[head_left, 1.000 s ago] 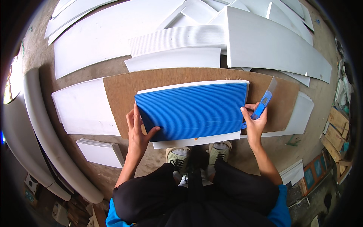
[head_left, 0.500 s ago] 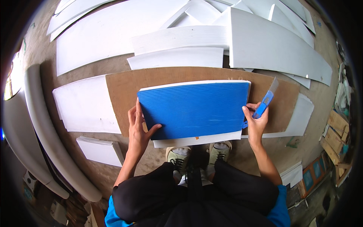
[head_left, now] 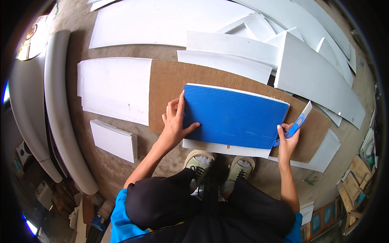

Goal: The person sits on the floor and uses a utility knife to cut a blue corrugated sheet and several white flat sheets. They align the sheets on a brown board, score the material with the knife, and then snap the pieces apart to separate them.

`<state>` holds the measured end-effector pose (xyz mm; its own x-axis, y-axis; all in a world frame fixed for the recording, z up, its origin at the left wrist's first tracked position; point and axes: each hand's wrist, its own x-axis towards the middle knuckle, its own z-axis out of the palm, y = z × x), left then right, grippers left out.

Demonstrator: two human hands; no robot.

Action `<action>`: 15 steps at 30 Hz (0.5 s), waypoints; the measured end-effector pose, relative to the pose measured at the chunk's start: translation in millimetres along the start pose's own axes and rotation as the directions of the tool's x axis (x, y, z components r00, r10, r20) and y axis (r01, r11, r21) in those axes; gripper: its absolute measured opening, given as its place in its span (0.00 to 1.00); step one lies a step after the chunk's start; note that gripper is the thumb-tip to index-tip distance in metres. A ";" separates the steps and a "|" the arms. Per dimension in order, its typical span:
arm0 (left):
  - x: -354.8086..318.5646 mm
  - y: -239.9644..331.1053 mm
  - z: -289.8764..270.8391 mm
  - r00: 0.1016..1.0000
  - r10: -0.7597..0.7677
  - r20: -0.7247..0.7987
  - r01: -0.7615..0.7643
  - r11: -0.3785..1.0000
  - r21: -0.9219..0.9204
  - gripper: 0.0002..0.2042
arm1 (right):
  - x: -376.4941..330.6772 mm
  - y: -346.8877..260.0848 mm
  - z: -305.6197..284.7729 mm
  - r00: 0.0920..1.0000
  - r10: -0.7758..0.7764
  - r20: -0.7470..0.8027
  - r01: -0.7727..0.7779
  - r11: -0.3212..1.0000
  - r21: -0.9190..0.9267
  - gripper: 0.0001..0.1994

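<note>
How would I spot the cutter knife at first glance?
Find the wide brown board. At the right end of the blue ribbed sheet over it, the right hand holds the cutter knife. Unlike the sheet, it is slim, with a bare blade.

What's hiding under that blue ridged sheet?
White edges peek out from under the blue sheet, with brown board showing beyond. What's under the middle is covered, so I can't tell.

No readable text, pale markings (head_left: 300,120) on blue cutter (head_left: 297,124), illegible
</note>
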<state>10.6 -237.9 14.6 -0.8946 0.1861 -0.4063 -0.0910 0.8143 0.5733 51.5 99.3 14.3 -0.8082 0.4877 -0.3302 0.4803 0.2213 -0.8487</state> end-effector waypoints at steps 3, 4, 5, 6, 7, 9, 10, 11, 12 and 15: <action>-0.9 7.0 5.3 0.999 -0.003 -0.038 0.004 1.000 0.028 0.50 | 1.2 4.0 -2.8 0.999 -0.033 0.010 0.033 0.999 -0.013 0.16; -2.5 7.5 8.1 0.996 0.027 -0.083 -0.026 1.000 0.016 0.49 | 2.5 5.7 -3.8 0.999 -0.052 0.016 0.052 0.999 -0.011 0.16; -4.6 5.5 12.7 0.990 0.057 -0.129 -0.057 0.998 0.004 0.49 | 3.3 7.8 -4.9 0.998 -0.066 0.018 0.066 0.997 -0.027 0.16; -6.7 2.9 16.7 0.981 0.085 -0.174 -0.088 0.996 -0.007 0.48 | 3.8 10.2 -5.9 0.997 -0.079 0.020 0.080 0.996 -0.043 0.16; -9.0 -0.4 20.0 0.969 0.102 -0.225 -0.113 0.993 -0.033 0.46 | 4.9 12.3 -5.8 0.995 -0.094 0.026 0.096 0.994 -0.059 0.16; -12.4 -9.8 28.5 0.940 0.143 -0.310 -0.165 0.985 -0.045 0.43 | 5.3 9.2 -3.7 0.996 -0.090 0.029 0.091 0.995 -0.048 0.16; -15.2 -13.7 31.5 0.925 0.151 -0.348 -0.180 0.982 -0.051 0.42 | 6.0 10.3 -1.6 0.996 -0.080 0.040 0.082 0.996 -0.047 0.16; -15.9 -8.5 24.8 0.943 0.126 -0.307 -0.162 0.983 -0.093 0.38 | 7.5 12.7 -3.5 0.993 -0.106 0.048 0.109 0.992 -0.057 0.16; -16.6 -10.5 23.5 0.923 0.174 -0.344 -0.225 0.968 -0.114 0.35 | 6.9 14.9 -5.1 0.993 -0.105 0.050 0.108 0.992 -0.071 0.16; -12.7 -36.2 11.3 0.916 0.263 -0.303 -0.351 0.891 -0.288 0.26 | 10.7 12.5 -4.4 0.986 -0.151 0.070 0.158 0.983 -0.098 0.15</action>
<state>30.2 -263.5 -9.0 -0.9760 0.2179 -0.0058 0.1069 0.5018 0.8583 50.4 111.0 1.9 -0.8935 0.3879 -0.2262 0.3779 0.3775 -0.8454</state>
